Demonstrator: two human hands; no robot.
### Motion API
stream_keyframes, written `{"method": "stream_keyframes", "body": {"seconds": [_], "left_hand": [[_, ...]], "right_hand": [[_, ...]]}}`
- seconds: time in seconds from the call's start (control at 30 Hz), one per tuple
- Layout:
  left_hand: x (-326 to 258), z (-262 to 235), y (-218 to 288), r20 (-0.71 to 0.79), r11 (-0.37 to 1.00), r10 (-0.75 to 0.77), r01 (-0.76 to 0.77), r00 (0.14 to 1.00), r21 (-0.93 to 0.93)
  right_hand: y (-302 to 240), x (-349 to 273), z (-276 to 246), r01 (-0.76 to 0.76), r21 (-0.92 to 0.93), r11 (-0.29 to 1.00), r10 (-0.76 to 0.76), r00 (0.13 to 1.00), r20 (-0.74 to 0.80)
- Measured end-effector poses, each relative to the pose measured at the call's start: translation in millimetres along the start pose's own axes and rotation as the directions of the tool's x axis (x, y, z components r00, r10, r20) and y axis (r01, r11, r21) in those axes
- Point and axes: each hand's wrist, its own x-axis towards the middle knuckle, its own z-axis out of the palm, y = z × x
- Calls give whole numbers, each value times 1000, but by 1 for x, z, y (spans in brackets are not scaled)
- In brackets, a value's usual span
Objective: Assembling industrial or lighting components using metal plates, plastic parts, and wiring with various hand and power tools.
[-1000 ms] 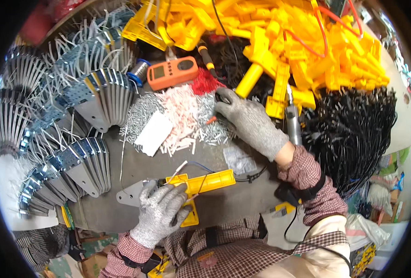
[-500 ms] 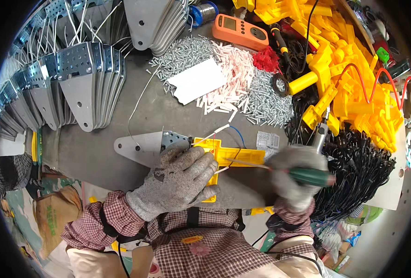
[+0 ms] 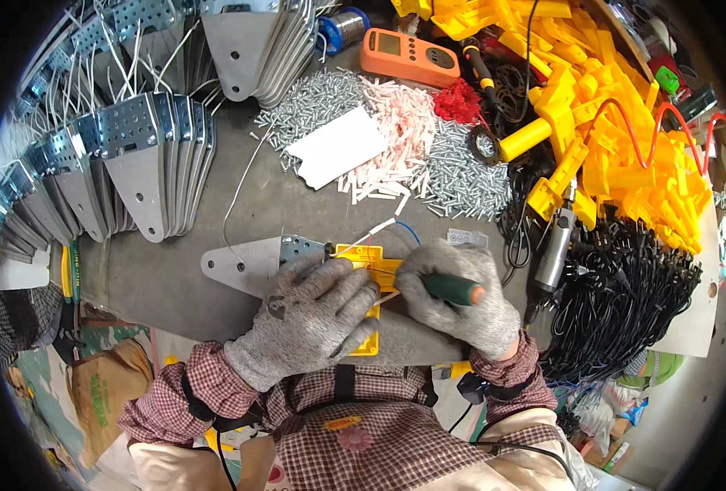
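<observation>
A T-shaped yellow plastic housing lies on the workbench in front of me. My left hand, in a grey glove, rests over its left side, fingers bent down onto it and holding it. Under those fingers a flat grey bracket with a perforated metal end reaches out to the left. My right hand, also gloved, is wrapped round a screwdriver with a green handle; its shaft and tip are hidden behind the fingers. A white-sleeved wire and a blue wire rise from the housing.
Stacked grey brackets fill the left. Screws, pink-white sleeves, a white card and an orange meter lie beyond my hands. At right are yellow parts, a metal power driver and black cables.
My right hand has moved left with the screwdriver, from the housing's far right end to close beside my left hand. My left hand stays on the housing. The whole view has shifted slightly.
</observation>
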Motion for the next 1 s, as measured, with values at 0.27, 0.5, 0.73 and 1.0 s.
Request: {"method": "stream_keyframes", "body": {"seconds": [0.27,0.5,0.73,1.0], "left_hand": [[94,-40,47,-174,951,73,-121,982,-284],[139,-94,40,-80,973,193,-201,978,-112],[-3,-79,-21,62,984,-179,179,982,12],[-44,-63,-31,36,1000,21,-21,999,21]], "right_hand": [[46,-19,27,450,-467,761,-473,878,75],[43,10,-27,-11,-234,972,-13,995,-103],[27,-65,-27,314,-519,795,-297,948,118],[28,-57,-6,193,-413,890,-135,977,166]]}}
